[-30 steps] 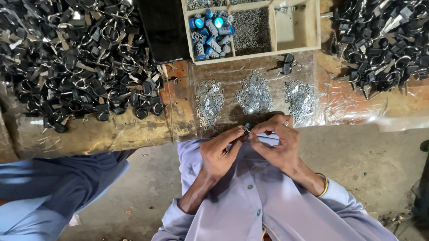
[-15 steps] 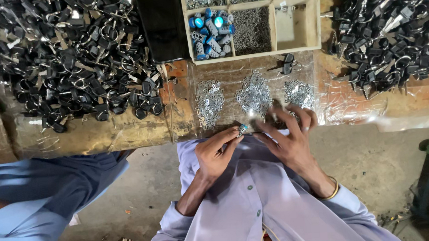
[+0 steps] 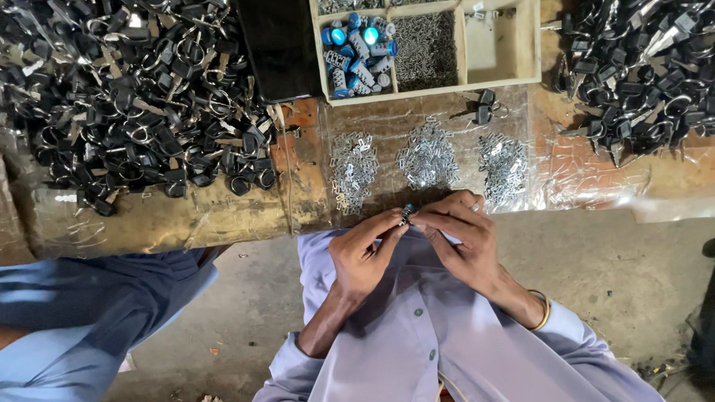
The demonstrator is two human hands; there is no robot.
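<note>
Small dark part [image 3: 407,213] w/ blue tip is pinched betw. fingers of left hand [image 3: 365,253] & right hand [image 3: 460,238], held at table [image 3: 214,219] edge, just below three piles of metal clips [image 3: 428,159].

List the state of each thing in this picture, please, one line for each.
Left hand: pinching the small part.
Right hand: pinching the small part.
Small part: held between both hands.
Wooden tray: one compartment nearly empty, others filled.
Three metal piles: loose on the bench.

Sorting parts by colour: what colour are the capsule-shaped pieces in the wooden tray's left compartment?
Blue and silver pieces, seen clearly in the head view.
</note>
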